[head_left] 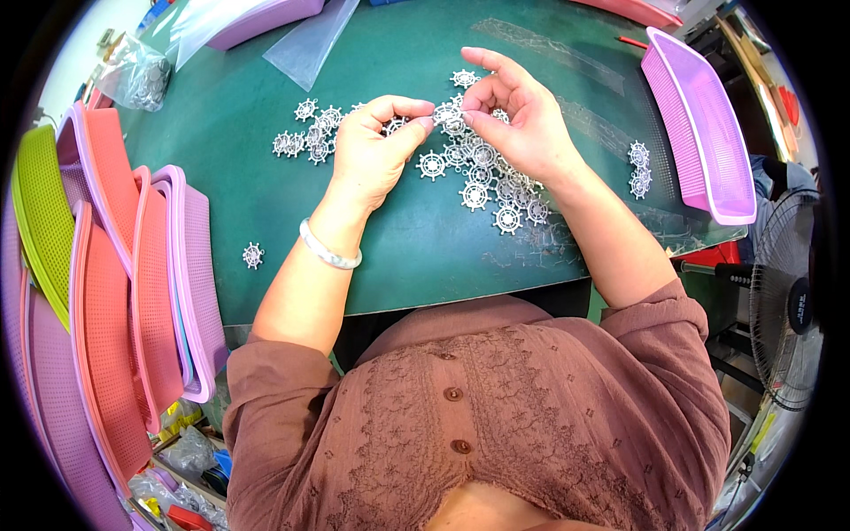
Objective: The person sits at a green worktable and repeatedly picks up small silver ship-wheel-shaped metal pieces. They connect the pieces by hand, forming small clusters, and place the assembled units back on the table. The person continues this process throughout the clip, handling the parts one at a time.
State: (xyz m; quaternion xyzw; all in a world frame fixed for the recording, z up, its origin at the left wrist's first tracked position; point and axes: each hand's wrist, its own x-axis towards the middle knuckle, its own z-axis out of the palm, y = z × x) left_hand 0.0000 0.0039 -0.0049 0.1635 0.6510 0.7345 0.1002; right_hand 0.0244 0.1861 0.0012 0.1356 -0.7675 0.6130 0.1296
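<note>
Small silver ship's-wheel charms (482,157) lie in a loose pile under and in front of my right hand (522,124). My left hand (374,150) pinches with thumb and forefinger at the pile's left edge. Between both hands' fingertips shows one ship's-wheel charm (448,117). My right thumb and forefinger close on its right side, the other fingers raised and curled. A smaller group of charms (317,137) lies left of my left hand, partly hidden by it. One single charm (253,256) rests near the table's left edge, and a short row (639,168) at the right.
A green table mat (390,265) lies under everything. A purple plastic basket (699,133) stands at the right edge. Stacked coloured baskets (111,310) crowd the left side. Clear plastic bags (310,44) lie at the back, one filled bag (137,75) far left. A fan (788,301) stands right.
</note>
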